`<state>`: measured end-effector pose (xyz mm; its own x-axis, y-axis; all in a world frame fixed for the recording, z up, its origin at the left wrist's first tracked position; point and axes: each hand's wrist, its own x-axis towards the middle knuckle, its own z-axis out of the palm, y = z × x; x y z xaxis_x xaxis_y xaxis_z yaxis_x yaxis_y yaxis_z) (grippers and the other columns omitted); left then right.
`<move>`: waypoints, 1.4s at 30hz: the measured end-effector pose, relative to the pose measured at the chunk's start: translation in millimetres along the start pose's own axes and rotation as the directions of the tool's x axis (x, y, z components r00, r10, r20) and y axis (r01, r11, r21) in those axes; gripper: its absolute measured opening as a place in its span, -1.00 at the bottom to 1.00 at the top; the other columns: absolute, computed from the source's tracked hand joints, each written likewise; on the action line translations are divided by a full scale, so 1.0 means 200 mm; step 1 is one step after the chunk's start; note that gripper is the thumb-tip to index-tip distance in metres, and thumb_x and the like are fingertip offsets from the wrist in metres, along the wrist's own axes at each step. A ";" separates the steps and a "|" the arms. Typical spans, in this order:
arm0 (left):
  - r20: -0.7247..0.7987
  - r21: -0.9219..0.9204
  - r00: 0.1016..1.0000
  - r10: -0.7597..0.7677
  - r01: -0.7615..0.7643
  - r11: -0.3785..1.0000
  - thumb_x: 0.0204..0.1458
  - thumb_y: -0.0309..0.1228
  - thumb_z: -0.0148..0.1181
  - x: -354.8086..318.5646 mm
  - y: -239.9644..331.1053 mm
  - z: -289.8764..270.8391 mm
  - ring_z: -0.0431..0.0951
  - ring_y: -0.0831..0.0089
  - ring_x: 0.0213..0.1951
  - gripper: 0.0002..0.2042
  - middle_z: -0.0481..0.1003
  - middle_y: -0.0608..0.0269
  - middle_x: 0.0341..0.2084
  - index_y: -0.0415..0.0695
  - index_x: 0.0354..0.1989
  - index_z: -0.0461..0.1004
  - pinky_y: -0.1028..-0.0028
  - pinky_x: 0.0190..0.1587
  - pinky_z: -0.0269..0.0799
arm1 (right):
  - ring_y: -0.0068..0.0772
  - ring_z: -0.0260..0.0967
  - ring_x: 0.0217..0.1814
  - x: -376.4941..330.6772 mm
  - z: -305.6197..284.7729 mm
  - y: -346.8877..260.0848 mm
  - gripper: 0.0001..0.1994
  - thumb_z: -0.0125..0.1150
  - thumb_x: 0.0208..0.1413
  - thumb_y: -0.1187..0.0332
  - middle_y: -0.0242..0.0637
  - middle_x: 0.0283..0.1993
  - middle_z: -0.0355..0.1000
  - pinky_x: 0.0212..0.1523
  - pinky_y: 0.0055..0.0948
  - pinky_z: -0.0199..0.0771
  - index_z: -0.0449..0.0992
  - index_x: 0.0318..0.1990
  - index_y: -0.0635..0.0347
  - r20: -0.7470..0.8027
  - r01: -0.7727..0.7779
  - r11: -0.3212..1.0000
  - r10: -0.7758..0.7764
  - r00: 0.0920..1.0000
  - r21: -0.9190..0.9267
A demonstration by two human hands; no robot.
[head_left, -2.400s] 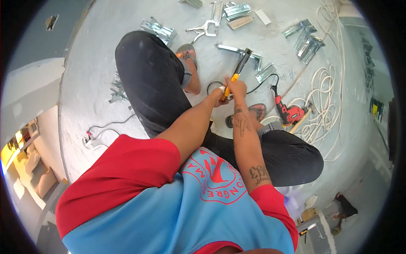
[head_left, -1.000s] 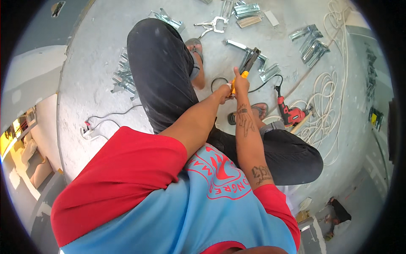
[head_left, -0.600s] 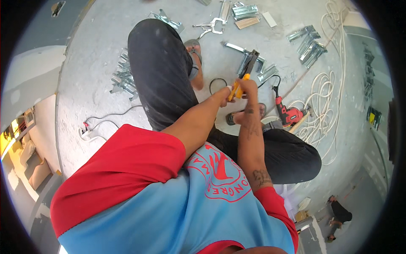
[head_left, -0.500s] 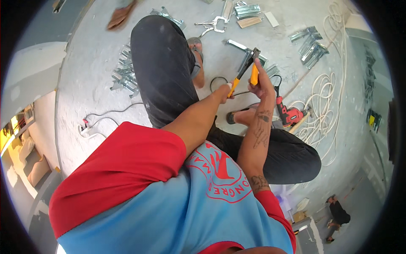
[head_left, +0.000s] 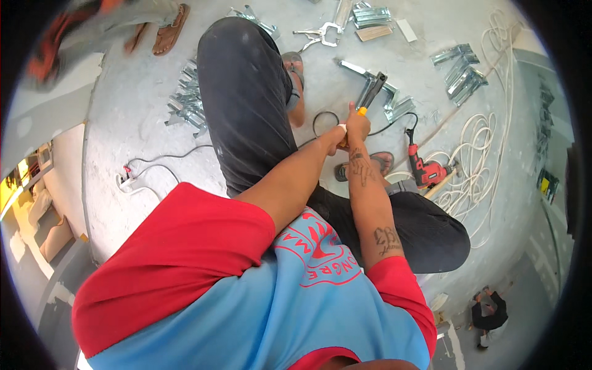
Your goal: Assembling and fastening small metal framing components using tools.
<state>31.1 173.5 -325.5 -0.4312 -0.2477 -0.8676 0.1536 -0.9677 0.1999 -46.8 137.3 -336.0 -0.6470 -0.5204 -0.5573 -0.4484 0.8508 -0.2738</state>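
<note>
The person's two hands meet above the knees: the right hand [head_left: 357, 126] has its fingers wrapped tight on the yellow grips of one pair of snips [head_left: 371, 95], and the left hand [head_left: 336, 139] is pressed against it from the left, though whether its fingers close on the handles cannot be told. The dark snip jaws reach away from the hands and sit over a metal bracket [head_left: 385, 92] on the grey floor [head_left: 135, 111]. Just right of the hands lies one red drill [head_left: 425, 169], beside a loose coil of white cable [head_left: 478, 157]. Further off sit one locking clamp [head_left: 320, 34], a bracket pile [head_left: 459, 68] to the right and another bracket heap [head_left: 185, 105] to the left. At the far top left, one sandal [head_left: 168, 31] of another person shows
</note>
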 end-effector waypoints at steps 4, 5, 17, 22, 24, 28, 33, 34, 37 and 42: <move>0.054 -0.001 0.998 0.020 -0.020 1.000 0.11 -0.03 0.03 0.04 0.00 -0.03 0.51 0.50 -0.37 -0.72 0.54 0.42 -0.36 0.05 -0.25 0.47 0.45 -0.21 0.39 | -0.01 0.49 -0.12 -0.03 -0.07 0.00 -0.28 0.07 -0.06 -0.34 0.03 -0.25 0.52 -0.12 -0.13 0.44 0.56 -0.27 0.31 -0.044 0.014 0.995 -0.018 0.999 -0.101; 0.058 -0.020 0.998 0.001 0.000 1.000 0.12 -0.01 0.02 0.09 -0.02 -0.05 0.50 0.48 -0.37 -0.70 0.53 0.42 -0.35 0.04 -0.23 0.46 0.42 -0.22 0.40 | -0.05 0.49 -0.12 -0.06 -0.14 -0.05 -0.24 0.13 -0.12 -0.36 0.04 -0.26 0.52 -0.10 -0.16 0.44 0.54 -0.27 0.34 0.016 0.026 0.989 -0.024 1.000 -0.144; -0.128 0.102 0.988 0.088 -0.075 0.992 0.17 0.15 -0.17 0.23 0.01 -0.12 0.37 0.48 -0.52 -0.51 0.38 0.32 -0.47 -0.05 -0.27 0.42 0.45 -0.46 0.42 | -0.17 0.44 -0.24 -0.10 -0.35 -0.16 -0.03 0.03 -0.26 -0.56 -0.14 -0.11 0.45 -0.27 -0.21 0.40 0.41 -0.01 0.25 0.539 -0.162 0.956 0.005 0.843 0.243; -0.046 0.123 0.998 0.032 -0.026 0.992 0.16 0.08 -0.16 0.07 0.05 -0.04 0.50 0.47 -0.43 -0.58 0.52 0.36 -0.40 0.01 -0.24 0.46 0.43 -0.29 0.38 | -0.11 0.50 -0.32 0.16 0.08 0.09 -0.21 -0.08 0.00 -0.40 -0.02 -0.37 0.53 -0.17 -0.22 0.41 0.58 -0.35 0.33 0.254 -0.145 0.933 0.060 0.965 0.330; -0.041 0.103 0.998 0.053 -0.049 0.993 0.15 0.06 -0.13 0.12 0.01 -0.07 0.51 0.48 -0.41 -0.60 0.53 0.36 -0.37 0.00 -0.24 0.47 0.42 -0.27 0.40 | -0.05 0.50 -0.29 0.15 0.14 0.06 -0.22 -0.08 0.01 -0.38 0.05 -0.37 0.52 -0.15 -0.19 0.40 0.58 -0.34 0.35 0.156 -0.031 0.993 0.013 0.988 0.112; 0.042 -0.006 0.999 0.032 -0.032 0.999 0.19 -0.04 -0.15 0.13 0.04 0.00 0.42 0.49 -0.49 -0.66 0.52 0.34 -0.38 0.02 -0.19 0.47 0.45 -0.43 0.41 | -0.24 0.49 -0.46 0.25 0.14 0.19 -0.29 0.20 -0.13 -0.30 -0.14 -0.56 0.50 -0.29 -0.30 0.45 0.55 -0.53 0.39 -0.097 0.050 0.967 -0.026 0.995 0.248; 0.077 0.041 0.991 0.109 -0.112 0.993 0.19 0.02 -0.14 0.17 0.02 -0.06 0.39 0.48 -0.52 -0.60 0.47 0.31 -0.41 -0.07 -0.23 0.44 0.40 -0.42 0.50 | -0.29 0.47 -0.50 0.14 -0.30 -0.03 -0.42 0.28 -0.13 -0.22 -0.18 -0.57 0.47 -0.36 -0.38 0.48 0.52 -0.56 0.25 0.146 0.159 0.961 -0.127 0.981 -0.227; 0.033 0.043 0.993 0.110 -0.112 0.993 0.19 0.06 -0.14 0.19 0.01 -0.08 0.39 0.49 -0.51 -0.57 0.44 0.30 -0.44 -0.09 -0.26 0.43 0.40 -0.42 0.52 | -0.29 0.45 -0.47 0.13 -0.41 -0.09 -0.43 0.26 -0.10 -0.20 -0.22 -0.50 0.47 -0.35 -0.33 0.46 0.53 -0.46 0.26 0.345 0.061 0.998 -0.054 0.937 -0.010; -0.006 0.172 0.968 0.250 -0.245 0.954 0.18 0.11 -0.13 0.21 0.00 -0.20 0.35 0.50 -0.53 -0.52 0.34 0.32 -0.52 -0.12 -0.32 0.40 0.44 -0.47 0.51 | -0.50 0.42 -0.51 -0.02 -0.69 -0.25 -0.50 0.31 -0.14 -0.22 -0.36 -0.44 0.47 -0.32 -0.46 0.47 0.48 -0.37 0.06 0.572 -0.215 0.802 -0.184 0.799 0.558; -0.143 0.101 0.985 0.100 -0.086 0.991 0.16 0.12 -0.12 0.17 0.06 -0.05 0.31 0.50 -0.53 -0.51 0.28 0.33 -0.54 -0.12 -0.33 0.40 0.47 -0.48 0.49 | -0.18 0.41 -0.09 -0.01 -0.56 -0.18 -0.10 0.13 -0.27 -0.51 -0.15 -0.12 0.45 -0.15 -0.22 0.43 0.47 -0.06 0.22 0.533 -0.162 0.920 -0.059 0.844 0.358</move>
<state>27.3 154.2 -357.4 -0.2822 -0.3334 -0.8995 0.0993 -0.9428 0.3183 -98.8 98.8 -236.4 -0.1912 -0.4509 -0.8718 -0.0870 0.8925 -0.4425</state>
